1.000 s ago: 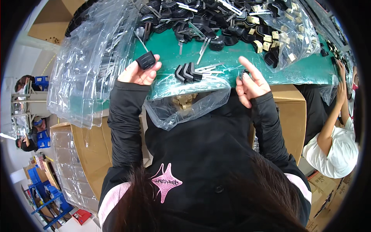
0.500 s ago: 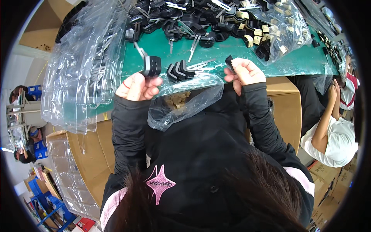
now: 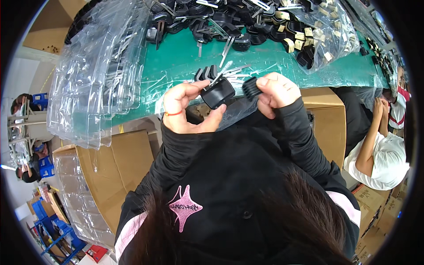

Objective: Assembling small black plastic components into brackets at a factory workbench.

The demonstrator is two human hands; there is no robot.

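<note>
Between the fingers and thumb of my left hand (image 3: 185, 108) is a black curved plastic part (image 3: 218, 94) with a thin metal strip. Its smooth broad face is turned up toward me. Close to its right side, my right hand (image 3: 279, 93) pinches a small black ribbed plastic piece (image 3: 251, 88). A narrow gap separates the two pieces. Just beyond my left fingers, several similar black parts with metal strips (image 3: 206, 73) lie side by side on the green table (image 3: 176, 57), partly hidden by my hand.
Loose black parts (image 3: 216, 26) are heaped along the far side. A clear bag (image 3: 342, 37) of pieces with pale tabs lies at far right. Clear plastic trays (image 3: 95, 79) stack at left. Cardboard boxes (image 3: 117, 163) flank me; a co-worker (image 3: 380, 154) sits at right.
My left hand has moved right and toward me, turning the curved part smooth side up. My right hand has come slightly nearer to it, turning the ribbed piece to show its ridges.
</note>
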